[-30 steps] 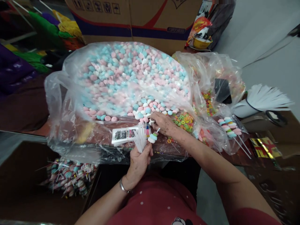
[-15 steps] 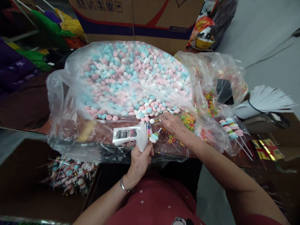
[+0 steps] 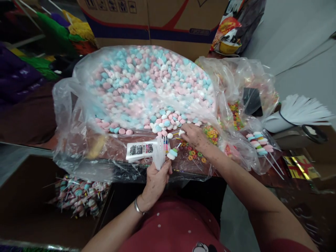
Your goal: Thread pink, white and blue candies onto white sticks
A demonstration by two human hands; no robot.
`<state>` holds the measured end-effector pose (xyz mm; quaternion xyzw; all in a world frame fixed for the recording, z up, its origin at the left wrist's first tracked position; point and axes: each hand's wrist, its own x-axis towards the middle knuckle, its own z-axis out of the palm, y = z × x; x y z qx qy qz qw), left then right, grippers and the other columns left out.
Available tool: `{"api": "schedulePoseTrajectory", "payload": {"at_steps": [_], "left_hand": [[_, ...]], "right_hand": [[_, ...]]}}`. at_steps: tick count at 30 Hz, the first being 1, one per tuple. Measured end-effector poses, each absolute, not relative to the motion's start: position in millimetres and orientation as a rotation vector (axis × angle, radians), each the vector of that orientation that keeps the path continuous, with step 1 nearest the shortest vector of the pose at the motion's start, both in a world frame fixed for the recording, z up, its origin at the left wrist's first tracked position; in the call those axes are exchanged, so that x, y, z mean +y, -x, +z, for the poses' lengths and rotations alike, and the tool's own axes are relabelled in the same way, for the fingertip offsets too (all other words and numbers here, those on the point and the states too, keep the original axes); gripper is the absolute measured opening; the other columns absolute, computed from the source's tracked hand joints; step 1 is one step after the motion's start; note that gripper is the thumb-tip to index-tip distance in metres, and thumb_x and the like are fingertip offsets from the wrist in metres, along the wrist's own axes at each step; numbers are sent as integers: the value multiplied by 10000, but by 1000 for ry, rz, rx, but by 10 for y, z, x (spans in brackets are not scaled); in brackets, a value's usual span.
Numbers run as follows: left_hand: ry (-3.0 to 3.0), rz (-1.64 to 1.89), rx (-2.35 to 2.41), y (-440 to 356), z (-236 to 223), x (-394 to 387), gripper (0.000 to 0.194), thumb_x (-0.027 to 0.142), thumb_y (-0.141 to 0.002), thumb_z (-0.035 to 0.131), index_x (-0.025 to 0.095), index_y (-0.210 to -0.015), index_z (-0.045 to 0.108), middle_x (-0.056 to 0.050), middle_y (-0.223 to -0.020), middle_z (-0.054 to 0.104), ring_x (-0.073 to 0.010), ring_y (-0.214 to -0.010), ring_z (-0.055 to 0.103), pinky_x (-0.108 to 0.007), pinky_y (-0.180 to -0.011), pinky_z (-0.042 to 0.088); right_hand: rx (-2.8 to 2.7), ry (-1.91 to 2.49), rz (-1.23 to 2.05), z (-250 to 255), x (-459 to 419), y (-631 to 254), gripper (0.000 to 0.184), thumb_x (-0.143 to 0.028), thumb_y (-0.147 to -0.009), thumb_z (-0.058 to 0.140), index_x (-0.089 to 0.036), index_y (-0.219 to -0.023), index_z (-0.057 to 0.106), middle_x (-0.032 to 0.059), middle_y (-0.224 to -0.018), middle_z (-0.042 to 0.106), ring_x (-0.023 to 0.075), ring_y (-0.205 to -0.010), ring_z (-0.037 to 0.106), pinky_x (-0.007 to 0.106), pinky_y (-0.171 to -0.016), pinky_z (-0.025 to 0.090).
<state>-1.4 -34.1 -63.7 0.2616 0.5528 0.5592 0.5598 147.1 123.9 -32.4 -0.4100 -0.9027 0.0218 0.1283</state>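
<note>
My left hand (image 3: 156, 178) is closed round a bunch of white sticks (image 3: 159, 152); one stick carries a few blue and white candies (image 3: 172, 153). My right hand (image 3: 193, 135) reaches over the plastic and pinches a white candy (image 3: 181, 132) at the edge of the heap of pink, blue and white candies (image 3: 152, 87). That heap fills a large clear plastic bag (image 3: 78, 115). Small coloured ring candies (image 3: 193, 154) lie just below my right hand.
A finished candy skewer (image 3: 258, 144) lies at the right under plastic. A fan of white sticks (image 3: 301, 112) stands further right. A box with several finished skewers (image 3: 76, 196) sits at the lower left. Cardboard boxes (image 3: 157, 21) stand behind. A white packet (image 3: 139, 150) lies by my left hand.
My right hand has moved right from the skewer to the edge of the heap and picked up a white candy. My left hand has kept its hold on the sticks.
</note>
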Motion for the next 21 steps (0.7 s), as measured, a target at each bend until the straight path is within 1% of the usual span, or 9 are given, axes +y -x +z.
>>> {"api": "schedulePoseTrajectory", "payload": {"at_steps": [6, 12, 14, 15, 16, 18, 20, 21], "left_hand": [[-632, 1307, 1322, 15, -666, -355, 334, 399, -808, 654, 147, -616, 549, 45, -489, 490, -30, -344, 347, -170, -335, 226], [-619, 1309, 1332, 4, -653, -336, 327, 393, -791, 656, 150, -603, 545, 50, -466, 468, -35, -334, 343, -172, -336, 220], [-605, 1304, 1340, -3, -631, -323, 326, 399, -786, 654, 155, -604, 539, 53, -467, 465, -35, -329, 335, -173, -332, 215], [-603, 1298, 1344, -6, -619, -317, 330, 403, -784, 652, 157, -598, 533, 56, -461, 458, -36, -327, 329, -173, -330, 211], [-606, 1290, 1349, -9, -608, -311, 337, 405, -781, 650, 159, -588, 525, 59, -453, 447, -36, -325, 323, -173, -328, 208], [-618, 1279, 1360, -13, -590, -303, 344, 403, -774, 652, 163, -569, 514, 64, -436, 425, -37, -325, 315, -173, -328, 206], [-621, 1275, 1366, -15, -580, -300, 339, 400, -771, 652, 163, -569, 518, 67, -433, 417, -39, -330, 314, -172, -330, 206], [-618, 1275, 1365, -15, -578, -301, 336, 401, -773, 651, 163, -573, 522, 67, -433, 415, -39, -332, 313, -171, -330, 206]], "right_hand": [[-2676, 1159, 101, -356, 1161, -1445, 123, -112, -887, 492, -154, -880, 608, 109, -895, 644, 226, -885, 558, 322, -793, 434], [-2566, 1198, 223, -378, 1138, -1420, 171, -34, -819, 479, -156, -836, 597, 108, -899, 650, 223, -905, 566, 336, -834, 450], [-2487, 1243, 264, -378, 1151, -1414, 164, -54, -806, 479, -148, -860, 602, 90, -869, 655, 209, -860, 585, 326, -794, 468], [-2402, 1271, 358, -369, 1152, -1417, 151, -84, -810, 485, -144, -884, 603, 75, -845, 657, 196, -814, 595, 313, -750, 478], [-2279, 1292, 523, -353, 1145, -1422, 138, -127, -815, 499, -141, -906, 603, 58, -819, 659, 181, -761, 601, 298, -699, 481], [-1927, 1275, 987, -306, 1107, -1437, 147, -225, -799, 558, -147, -913, 608, 22, -767, 660, 150, -674, 601, 267, -622, 473], [-1558, 1193, 1394, -251, 1043, -1445, 198, -275, -720, 651, -154, -874, 622, -1, -733, 664, 126, -637, 598, 247, -599, 465], [-1445, 1160, 1511, -226, 1009, -1444, 222, -276, -678, 685, -155, -857, 631, -7, -720, 665, 115, -625, 594, 238, -592, 461]]}}
